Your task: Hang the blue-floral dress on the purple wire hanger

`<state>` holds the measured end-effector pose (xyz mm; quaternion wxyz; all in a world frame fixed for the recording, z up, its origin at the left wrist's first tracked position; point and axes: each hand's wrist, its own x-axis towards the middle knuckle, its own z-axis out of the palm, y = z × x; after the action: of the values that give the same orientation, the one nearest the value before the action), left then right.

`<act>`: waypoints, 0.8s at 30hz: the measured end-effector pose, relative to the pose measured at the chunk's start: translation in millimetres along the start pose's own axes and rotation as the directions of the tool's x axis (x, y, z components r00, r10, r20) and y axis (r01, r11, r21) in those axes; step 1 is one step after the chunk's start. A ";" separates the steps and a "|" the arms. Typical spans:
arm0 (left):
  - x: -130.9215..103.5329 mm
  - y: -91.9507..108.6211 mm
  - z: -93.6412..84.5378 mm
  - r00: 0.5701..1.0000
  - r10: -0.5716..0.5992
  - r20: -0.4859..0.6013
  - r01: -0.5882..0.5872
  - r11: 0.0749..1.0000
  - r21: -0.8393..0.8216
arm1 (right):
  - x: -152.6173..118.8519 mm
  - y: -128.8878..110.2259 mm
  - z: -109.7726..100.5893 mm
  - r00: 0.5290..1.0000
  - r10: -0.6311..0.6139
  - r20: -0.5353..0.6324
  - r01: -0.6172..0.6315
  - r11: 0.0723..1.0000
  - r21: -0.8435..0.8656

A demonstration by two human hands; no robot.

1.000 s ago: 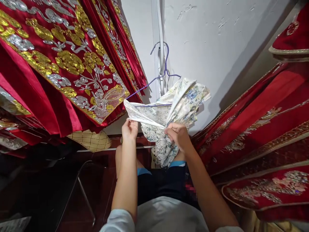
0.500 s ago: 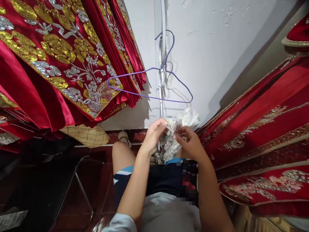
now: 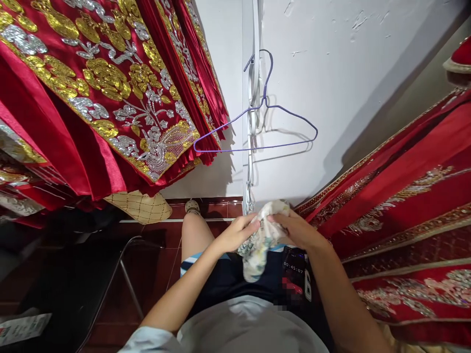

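A crumpled white cloth with a faint floral pattern [image 3: 263, 240] is bunched between both hands above the lap. My left hand [image 3: 239, 233] pinches its left side, thumb on top. On the other side my right hand [image 3: 294, 228] grips the cloth, its thumb pressed near the middle and its other fingers partly hidden behind the fabric. A purple wire hanger [image 3: 257, 148] hangs bare in front of the white wall, beyond the hands.
Red garments with gold and silver embroidery [image 3: 106, 78] hang at the left, more red beaded garments [image 3: 405, 196] at the right. A black chair [image 3: 66, 274] stands lower left. A phone [image 3: 294, 267] showing a timer lies on the lap.
Both hands have come down slightly with the cloth, which is now bunched differently, a part hanging toward the lap. The hanger has swung and tilts the other way; the view has shifted a little.
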<state>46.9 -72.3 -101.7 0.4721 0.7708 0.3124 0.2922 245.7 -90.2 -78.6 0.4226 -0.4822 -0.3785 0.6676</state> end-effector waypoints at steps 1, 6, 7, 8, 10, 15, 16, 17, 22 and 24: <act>-9.4 -10.5 -1.7 0.998 -0.052 0.031 0.051 0.997 0.050 | 0.6 -6.4 -5.3 1.000 -0.017 -0.020 0.017 1.000 0.020; -38.3 -46.5 -38.1 0.983 -0.181 -0.039 0.169 0.798 0.579 | 5.5 -58.0 -24.5 0.993 -0.121 -0.014 0.119 0.986 -0.119; -39.4 -47.7 -50.3 0.982 -0.177 -0.067 0.177 0.731 0.659 | 7.4 -69.9 -25.2 0.988 -0.146 0.045 0.152 0.973 -0.175; -39.2 -46.5 -62.9 0.980 -0.179 -0.088 0.187 0.667 0.721 | 10.0 -81.1 -25.0 0.979 -0.174 0.108 0.196 0.950 -0.243; -36.5 -38.2 -86.7 0.969 -0.216 -0.118 0.221 0.545 0.809 | 18.4 -99.7 -22.6 0.951 -0.255 0.177 0.306 0.860 -0.408; -27.4 0.7 -122.3 0.943 -0.179 -0.280 0.324 0.308 0.895 | 67.3 -116.8 -19.0 0.677 -0.717 0.166 0.616 0.429 -0.660; -26.1 8.9 -126.0 0.936 -0.137 -0.325 0.351 0.289 0.891 | 82.0 -116.5 -19.5 0.616 -0.768 0.178 0.652 0.370 -0.662; -25.0 16.4 -129.4 0.926 -0.103 -0.364 0.378 0.287 0.880 | 97.4 -115.8 -20.1 0.584 -0.790 0.188 0.673 0.342 -0.655; -18.5 38.1 -148.1 0.906 0.001 -0.423 0.381 0.434 0.816 | 158.0 -110.9 -19.7 0.688 -0.707 0.166 0.629 0.466 -0.622; -14.9 40.8 -153.5 0.897 0.074 -0.436 0.327 0.551 0.768 | 161.3 -109.5 -20.8 0.702 -0.704 0.111 0.598 0.497 -0.628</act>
<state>-68.5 -14.5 -8.1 -0.0026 0.7935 0.5619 0.2335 258.8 100.7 -36.0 0.4878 -0.4651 -0.6943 0.2521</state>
